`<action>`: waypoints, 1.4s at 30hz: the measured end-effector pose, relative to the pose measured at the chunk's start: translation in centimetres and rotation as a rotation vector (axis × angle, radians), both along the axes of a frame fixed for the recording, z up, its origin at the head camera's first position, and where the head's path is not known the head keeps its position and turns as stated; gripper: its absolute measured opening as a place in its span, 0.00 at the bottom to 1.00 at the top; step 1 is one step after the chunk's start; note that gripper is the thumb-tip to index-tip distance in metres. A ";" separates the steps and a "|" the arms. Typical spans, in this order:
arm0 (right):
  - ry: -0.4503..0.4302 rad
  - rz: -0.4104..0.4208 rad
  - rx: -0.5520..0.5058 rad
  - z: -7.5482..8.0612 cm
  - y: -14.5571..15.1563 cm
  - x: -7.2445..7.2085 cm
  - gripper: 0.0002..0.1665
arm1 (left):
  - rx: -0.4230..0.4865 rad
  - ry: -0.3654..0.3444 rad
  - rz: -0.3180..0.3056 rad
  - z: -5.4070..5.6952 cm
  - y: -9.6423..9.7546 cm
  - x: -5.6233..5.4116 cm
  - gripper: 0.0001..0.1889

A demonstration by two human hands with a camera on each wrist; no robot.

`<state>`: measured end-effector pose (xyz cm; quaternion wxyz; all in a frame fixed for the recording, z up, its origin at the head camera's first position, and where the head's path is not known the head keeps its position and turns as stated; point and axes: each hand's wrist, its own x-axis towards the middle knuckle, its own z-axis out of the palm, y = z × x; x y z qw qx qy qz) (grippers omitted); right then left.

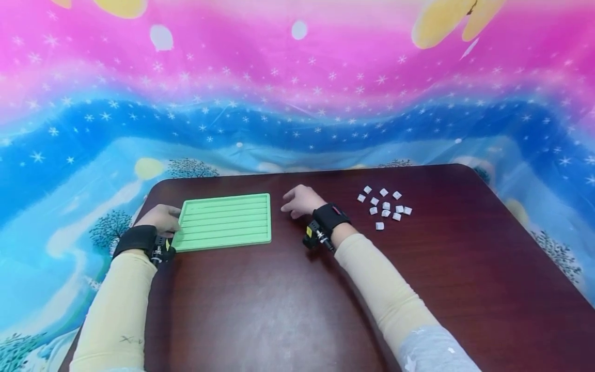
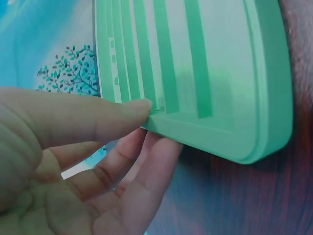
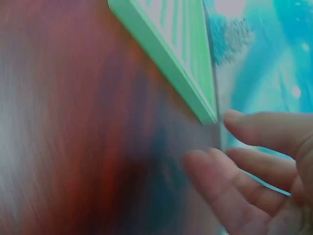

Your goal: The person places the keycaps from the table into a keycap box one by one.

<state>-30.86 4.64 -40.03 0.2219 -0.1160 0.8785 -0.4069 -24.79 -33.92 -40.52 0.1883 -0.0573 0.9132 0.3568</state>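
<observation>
A light green tray (image 1: 223,223) with parallel ridges running across it lies on the left part of the table. My left hand (image 1: 161,219) grips its left edge; in the left wrist view the thumb (image 2: 122,115) is on the rim and the fingers are under it. Beyond the tray's right edge, my right hand (image 1: 302,201) hovers apart from it, fingers loosely bent and holding nothing. Several small whitish square pieces (image 1: 386,205) lie scattered to the right of that hand; any marks on them are too small to make out.
The dark reddish-brown table (image 1: 260,299) has a glossy top with rounded far corners. Behind it and along its sides hangs a pink and blue patterned cloth (image 1: 297,124). Both wrists wear black straps with small cameras.
</observation>
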 end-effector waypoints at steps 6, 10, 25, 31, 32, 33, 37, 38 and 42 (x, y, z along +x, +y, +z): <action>0.027 -0.100 -0.086 -1.5 -1.9 1.0 0.31 | 0.022 -0.006 0.015 -0.1 1.2 0.0 0.36; 0.047 -0.114 -0.132 -2.6 -2.3 1.4 0.31 | 0.015 -0.002 0.008 -0.3 1.6 -0.1 0.36; 0.069 -0.149 -0.210 -2.9 -2.0 2.8 0.31 | -0.004 0.068 -0.068 -0.4 2.8 0.9 0.33; 0.057 -0.201 -0.265 -2.9 -1.4 3.2 0.29 | -0.021 0.077 -0.058 -0.3 3.7 1.2 0.32; 0.055 -0.207 -0.267 -3.0 -1.3 3.2 0.29 | -0.020 0.074 -0.054 -0.2 3.8 1.3 0.32; 0.052 -0.213 -0.268 -3.1 -1.1 3.3 0.29 | -0.022 0.071 -0.052 -0.2 4.0 1.3 0.32; 0.040 -0.226 -0.269 -3.3 -0.4 3.4 0.28 | 0.004 0.063 -0.041 -0.4 4.5 1.4 0.33; 0.038 -0.228 -0.268 -3.3 -0.2 3.4 0.28 | 0.014 0.062 -0.041 -0.5 4.6 1.5 0.33; 0.032 -0.225 -0.288 -3.3 0.6 3.6 0.28 | 0.055 0.063 -0.035 -0.6 5.1 1.5 0.33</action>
